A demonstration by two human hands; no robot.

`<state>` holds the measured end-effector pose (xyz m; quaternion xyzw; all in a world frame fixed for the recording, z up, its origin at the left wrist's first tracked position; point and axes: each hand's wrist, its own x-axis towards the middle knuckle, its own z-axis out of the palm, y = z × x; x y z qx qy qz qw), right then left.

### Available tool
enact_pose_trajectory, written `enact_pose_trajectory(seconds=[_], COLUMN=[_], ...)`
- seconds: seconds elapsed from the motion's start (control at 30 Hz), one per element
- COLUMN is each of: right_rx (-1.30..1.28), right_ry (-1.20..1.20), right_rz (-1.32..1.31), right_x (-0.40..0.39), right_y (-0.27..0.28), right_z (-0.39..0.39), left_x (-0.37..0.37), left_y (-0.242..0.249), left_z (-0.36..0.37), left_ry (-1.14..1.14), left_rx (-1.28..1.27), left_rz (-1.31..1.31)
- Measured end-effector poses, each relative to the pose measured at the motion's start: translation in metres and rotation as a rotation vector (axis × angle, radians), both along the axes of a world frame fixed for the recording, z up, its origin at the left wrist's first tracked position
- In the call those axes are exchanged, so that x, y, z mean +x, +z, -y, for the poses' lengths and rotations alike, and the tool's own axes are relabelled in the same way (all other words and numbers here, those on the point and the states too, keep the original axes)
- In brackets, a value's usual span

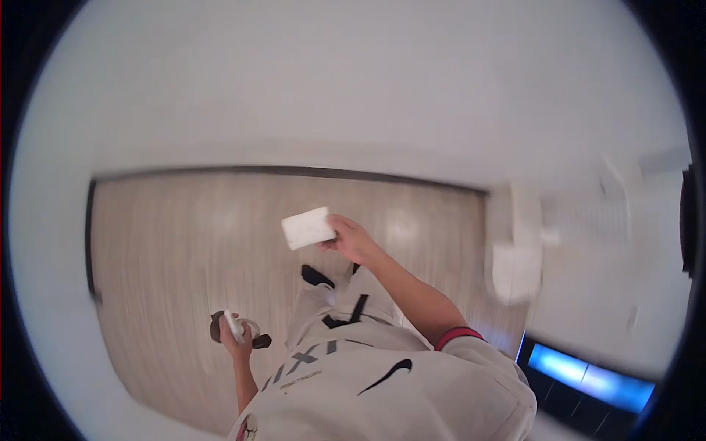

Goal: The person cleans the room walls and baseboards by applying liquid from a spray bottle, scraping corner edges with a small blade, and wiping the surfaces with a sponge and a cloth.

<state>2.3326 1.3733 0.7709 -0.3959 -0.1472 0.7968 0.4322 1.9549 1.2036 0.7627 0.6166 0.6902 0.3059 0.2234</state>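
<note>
My right hand point(349, 239) is closed on one end of a white rectangular block point(308, 228), held out over the wooden floor. Its fingertips are partly hidden behind the block. Lower on the left, my left hand point(236, 339) has its fingers wrapped round a slim white object point(234, 326), too small to identify. Beside and behind that hand are a dark brown item point(262, 341) and a pale rounded part, whose shapes are blurred. I cannot tell whether the hand holds these too.
Pale walls point(294, 88) with a dark baseboard point(294, 171) border the wooden floor point(162, 250). A white fixture point(515, 272), blurred, stands at the right. A black unit with a glowing blue panel point(588, 376) is at the lower right. My dark-socked feet point(317, 276) are below the block.
</note>
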Motion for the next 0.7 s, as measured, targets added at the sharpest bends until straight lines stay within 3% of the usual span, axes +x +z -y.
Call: enact_pose_trajectory(seconds=[0.07, 0.1, 0.2, 0.33, 0.37, 0.5, 0.6, 0.7], right_rx=[-0.018, 0.001, -0.046, 0.027, 0.021, -0.048, -0.097, -0.181], right_ry=[-0.259, -0.339, -0.720, -0.980, -1.054, -1.237, -1.329, -1.541], right_rz=[0.073, 0.106, 0.111, 0.023, 0.004, 0.084, 0.181, 0.236], right_x=[0.029, 0.044, 0.068, 0.088, 0.096, 0.062, 0.043, 0.086], right_y=[0.015, 0.041, 0.069, 0.087, 0.117, 0.139, 0.138, 0.185], right_z=[0.031, 0.045, 0.099, 0.176, 0.185, 0.277, 0.365, 0.464], left_x=[0.008, 0.015, 0.057, 0.143, 0.170, 0.206, 0.229, 0.326], left_y=[0.011, 0.041, 0.051, 0.104, 0.137, 0.174, 0.188, 0.300], left_z=[-0.059, -0.082, -0.162, -0.233, -0.249, -0.206, -0.146, -0.077], left_ry=[-0.187, -0.306, -0.648, -1.011, -1.049, -1.098, -1.203, -1.329], left_rx=[-0.032, 0.013, 0.067, -0.038, -0.029, -0.116, -0.001, -0.002], left_rz=[0.029, 0.046, 0.221, 0.235, 0.253, 0.366, 0.337, 0.313])
